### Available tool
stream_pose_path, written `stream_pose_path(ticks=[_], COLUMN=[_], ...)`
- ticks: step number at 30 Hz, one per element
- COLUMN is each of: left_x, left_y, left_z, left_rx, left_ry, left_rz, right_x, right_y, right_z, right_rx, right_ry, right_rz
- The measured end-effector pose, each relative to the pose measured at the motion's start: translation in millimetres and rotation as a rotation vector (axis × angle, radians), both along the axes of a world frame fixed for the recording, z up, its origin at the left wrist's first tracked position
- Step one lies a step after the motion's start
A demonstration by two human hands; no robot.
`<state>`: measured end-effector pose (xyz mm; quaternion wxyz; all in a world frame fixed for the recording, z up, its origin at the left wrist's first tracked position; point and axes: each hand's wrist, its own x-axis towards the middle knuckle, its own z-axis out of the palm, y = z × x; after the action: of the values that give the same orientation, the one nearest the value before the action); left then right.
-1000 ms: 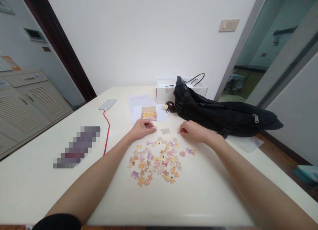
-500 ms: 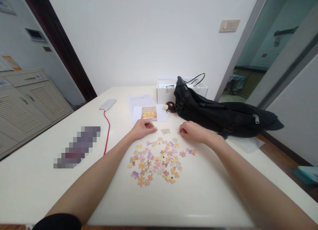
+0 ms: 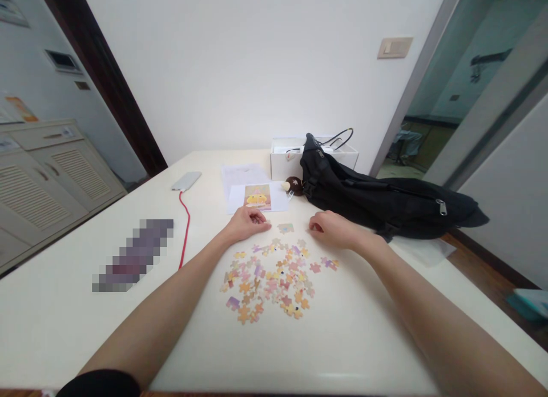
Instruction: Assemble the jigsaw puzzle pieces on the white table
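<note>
Several small jigsaw pieces in orange, pink and purple lie scattered on the white table in front of me. A small joined fragment sits just beyond them, between my hands. My left hand rests on the table left of it, fingers curled, with a pale piece at the fingertips. My right hand rests to the fragment's right, fingers curled over what looks like a small pinkish piece. A printed picture on white paper lies just beyond my left hand.
A black bag sprawls across the table's far right, against a white box with cables. A small brown round figure sits by the bag. A phone with a red cable lies far left.
</note>
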<state>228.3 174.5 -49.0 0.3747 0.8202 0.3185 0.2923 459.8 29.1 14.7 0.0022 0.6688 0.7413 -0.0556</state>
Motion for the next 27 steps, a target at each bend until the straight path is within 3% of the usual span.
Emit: stream_pose_path(ticks=[19,27], left_x=[0.1,-0.1], left_y=[-0.6,-0.3], left_z=[1.4,0.2], left_rx=[-0.002,-0.002], left_ry=[0.025,0.013], left_rz=[0.008,0.012], right_x=[-5.7,-2.6], right_y=[-4.2,-10.5], right_z=[8.5,19.5], right_rx=[-0.035,0.003], right_ry=[-0.002,0.053], right_rz=[0.002,-0.058])
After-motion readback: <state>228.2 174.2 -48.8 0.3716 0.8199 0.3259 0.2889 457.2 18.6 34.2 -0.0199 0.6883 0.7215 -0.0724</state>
